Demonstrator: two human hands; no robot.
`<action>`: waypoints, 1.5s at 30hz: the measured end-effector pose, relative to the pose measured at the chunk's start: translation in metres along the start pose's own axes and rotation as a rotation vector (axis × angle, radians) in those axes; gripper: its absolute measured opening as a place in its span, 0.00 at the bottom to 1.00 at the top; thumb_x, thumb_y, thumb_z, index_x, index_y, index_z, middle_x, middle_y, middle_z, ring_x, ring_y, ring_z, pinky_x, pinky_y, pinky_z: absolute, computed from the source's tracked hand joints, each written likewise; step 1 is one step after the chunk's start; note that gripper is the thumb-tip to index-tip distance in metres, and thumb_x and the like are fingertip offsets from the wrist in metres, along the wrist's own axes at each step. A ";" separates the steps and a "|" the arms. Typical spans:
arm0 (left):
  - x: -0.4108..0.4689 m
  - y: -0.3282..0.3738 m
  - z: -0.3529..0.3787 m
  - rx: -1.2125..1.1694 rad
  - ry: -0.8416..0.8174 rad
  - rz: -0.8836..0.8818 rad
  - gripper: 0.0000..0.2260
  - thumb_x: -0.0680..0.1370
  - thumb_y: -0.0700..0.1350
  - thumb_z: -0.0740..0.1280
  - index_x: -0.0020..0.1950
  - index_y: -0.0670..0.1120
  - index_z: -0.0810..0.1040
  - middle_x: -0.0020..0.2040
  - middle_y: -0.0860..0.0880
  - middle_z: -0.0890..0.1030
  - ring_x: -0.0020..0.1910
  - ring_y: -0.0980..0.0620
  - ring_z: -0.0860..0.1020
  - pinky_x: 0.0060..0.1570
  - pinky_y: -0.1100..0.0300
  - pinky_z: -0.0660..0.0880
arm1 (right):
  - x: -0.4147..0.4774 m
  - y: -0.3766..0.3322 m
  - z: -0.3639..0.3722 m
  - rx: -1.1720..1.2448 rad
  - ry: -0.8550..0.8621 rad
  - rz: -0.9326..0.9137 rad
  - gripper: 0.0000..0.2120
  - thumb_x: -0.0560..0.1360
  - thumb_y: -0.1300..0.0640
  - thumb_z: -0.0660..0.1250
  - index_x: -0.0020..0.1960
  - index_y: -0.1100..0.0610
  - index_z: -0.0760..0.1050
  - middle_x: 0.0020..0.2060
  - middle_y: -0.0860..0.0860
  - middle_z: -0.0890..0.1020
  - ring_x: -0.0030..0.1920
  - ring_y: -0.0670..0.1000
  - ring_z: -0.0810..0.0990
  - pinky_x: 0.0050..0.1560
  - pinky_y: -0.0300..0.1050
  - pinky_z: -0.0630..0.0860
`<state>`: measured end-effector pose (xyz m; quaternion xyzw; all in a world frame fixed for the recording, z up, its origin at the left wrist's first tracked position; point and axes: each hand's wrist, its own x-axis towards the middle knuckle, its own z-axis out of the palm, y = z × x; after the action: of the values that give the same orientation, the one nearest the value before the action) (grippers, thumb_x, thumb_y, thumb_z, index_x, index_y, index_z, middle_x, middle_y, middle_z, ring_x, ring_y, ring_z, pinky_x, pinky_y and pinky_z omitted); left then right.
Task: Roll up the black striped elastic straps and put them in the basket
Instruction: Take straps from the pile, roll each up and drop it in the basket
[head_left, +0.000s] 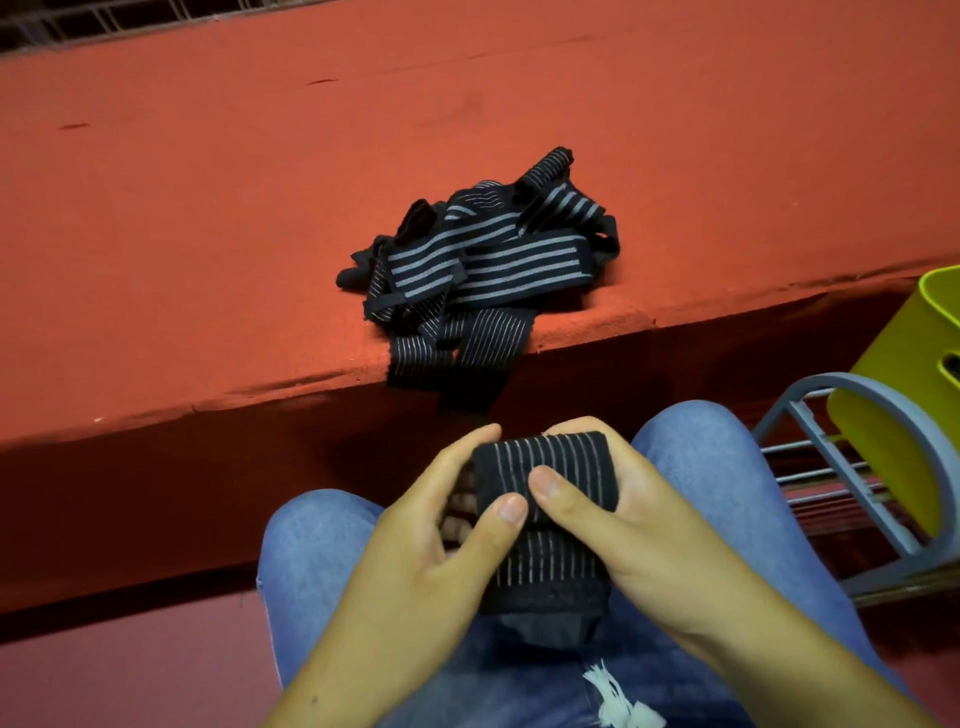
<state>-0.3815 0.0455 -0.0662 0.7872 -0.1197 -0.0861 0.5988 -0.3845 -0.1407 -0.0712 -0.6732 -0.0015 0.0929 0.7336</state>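
On the red felt ledge (208, 234) at twelve o'clock lie tangled straps (483, 260); my left hand (441, 525) and right hand (639, 525) grip a ribbed, half-rolled strap (550, 467).

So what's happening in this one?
A seated person holds a striped strap over their lap in both hands, left hand and right hand, rolling it up. A pile of straps lies on the red ledge, some hanging over its edge. The green basket sits at right.
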 end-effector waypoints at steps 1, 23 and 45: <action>0.000 0.000 0.000 0.008 0.002 0.008 0.22 0.73 0.62 0.69 0.67 0.68 0.75 0.61 0.57 0.83 0.60 0.51 0.82 0.60 0.54 0.80 | -0.001 0.001 -0.001 -0.002 0.000 0.003 0.11 0.74 0.43 0.73 0.53 0.47 0.79 0.45 0.50 0.86 0.46 0.48 0.85 0.47 0.45 0.82; 0.000 0.012 -0.002 -0.019 -0.004 0.049 0.23 0.75 0.40 0.75 0.61 0.65 0.78 0.59 0.56 0.83 0.60 0.54 0.81 0.55 0.65 0.78 | 0.001 -0.003 -0.006 0.308 -0.057 0.136 0.15 0.71 0.48 0.75 0.52 0.56 0.81 0.46 0.54 0.82 0.49 0.52 0.82 0.47 0.43 0.81; 0.070 0.063 0.044 -0.040 -0.120 0.176 0.23 0.75 0.32 0.74 0.59 0.59 0.81 0.57 0.53 0.85 0.57 0.55 0.83 0.51 0.67 0.78 | 0.006 -0.042 -0.085 0.046 0.105 -0.149 0.16 0.73 0.59 0.76 0.61 0.54 0.83 0.55 0.53 0.87 0.56 0.47 0.86 0.55 0.38 0.80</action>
<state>-0.3321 -0.0311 -0.0165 0.7549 -0.2222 -0.0827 0.6115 -0.3619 -0.2267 -0.0381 -0.6582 -0.0110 0.0029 0.7527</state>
